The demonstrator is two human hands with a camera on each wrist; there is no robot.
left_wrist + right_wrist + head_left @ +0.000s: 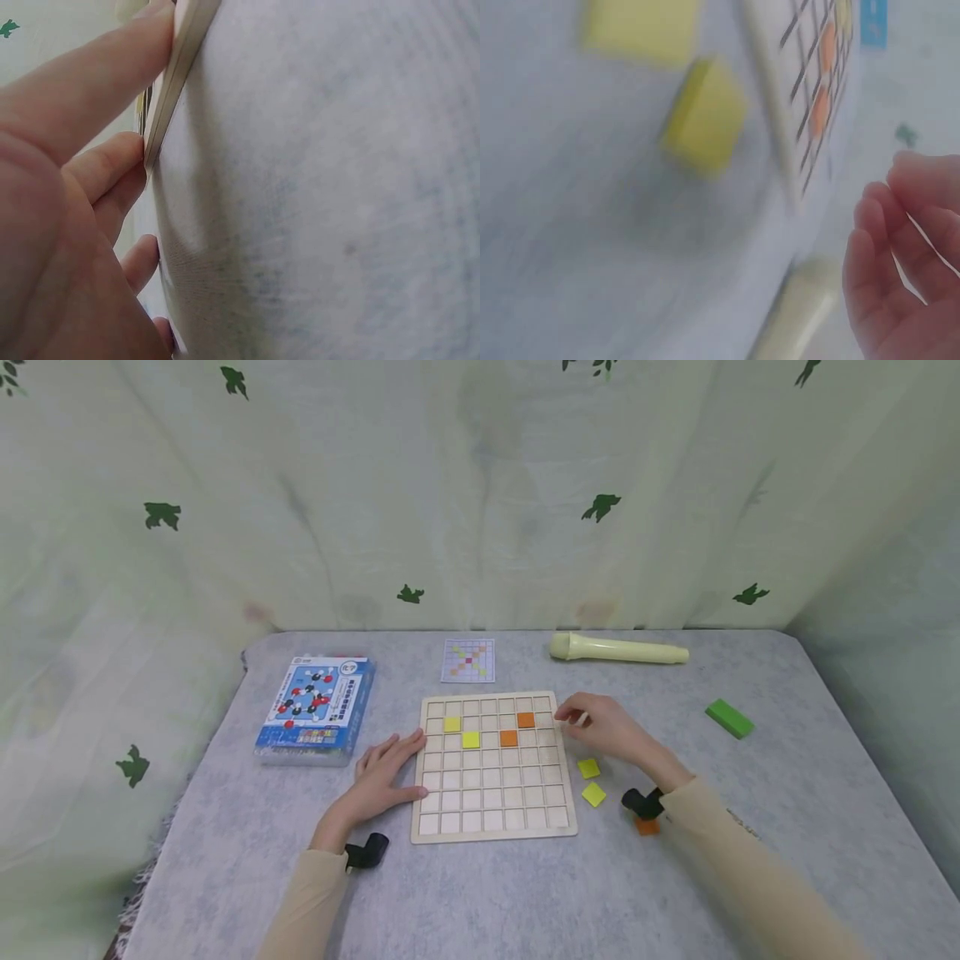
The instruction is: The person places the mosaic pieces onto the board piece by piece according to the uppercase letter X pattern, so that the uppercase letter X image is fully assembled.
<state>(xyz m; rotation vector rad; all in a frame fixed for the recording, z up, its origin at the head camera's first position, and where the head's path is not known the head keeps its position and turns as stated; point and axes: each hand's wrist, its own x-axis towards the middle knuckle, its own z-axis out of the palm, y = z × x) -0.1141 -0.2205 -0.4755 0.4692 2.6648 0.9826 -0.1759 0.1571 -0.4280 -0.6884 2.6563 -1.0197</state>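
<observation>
1. My left hand (386, 774) lay spread, fingers nearly straight, with thumb and fingertips against the left edge of the wooden grid board (471, 821); I steadied nothing in a closed grip there.
2. My right hand (606, 727) was beside the board's far right corner, fingers loosely bent, with nothing visible between them; whether they touched the rim I couldn't tell.
3. The board lay flat on the grey cloth (487, 902), bearing two yellow squares (452, 724) and two orange squares (526, 720), each pair set diagonally.
4. Just right of it lay two loose yellow tiles (594, 794), with an orange tile (647, 828) partly hidden near my right wrist.
5. Beyond the board lay a patterned card (468, 661).
</observation>
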